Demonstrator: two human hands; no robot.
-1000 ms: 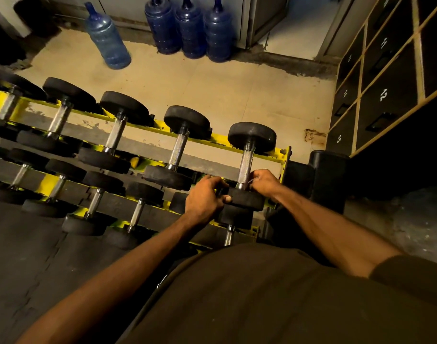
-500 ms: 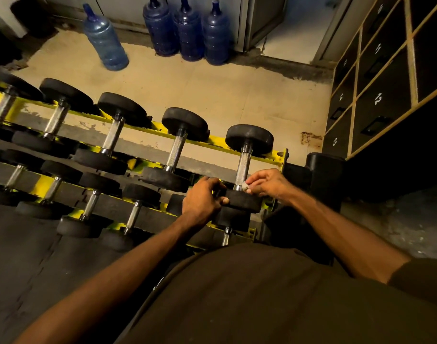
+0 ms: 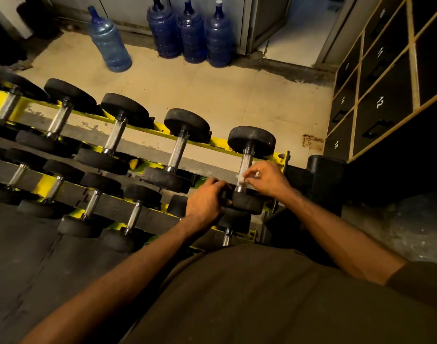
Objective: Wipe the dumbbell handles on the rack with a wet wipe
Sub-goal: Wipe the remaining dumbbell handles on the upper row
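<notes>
R hand (image 3: 267, 180), pinching wet wipe (image 3: 240, 179), moved up from near weight (image 3: 247, 203) onto rightmost handle (image 3: 246, 162); L hand (image 3: 207, 202) still grips that weight. Wipe stroke prob. just starting.

Dumbbell handles (image 3: 178, 152): shiny knurled metal. Dumbbell heads (image 3: 251, 140): matt black rubber. Rack (image 3: 220, 143): yellow painted metal, chipped. Water jugs (image 3: 109, 44): translucent blue plastic. Floor (image 3: 212, 93): scuffed, stained.

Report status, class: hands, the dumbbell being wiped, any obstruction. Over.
Right hand pinches wet wipe on the handle of rightmost dumbbell. Left hand grips that dumbbell's near head. Nothing blocks the handle.
</notes>
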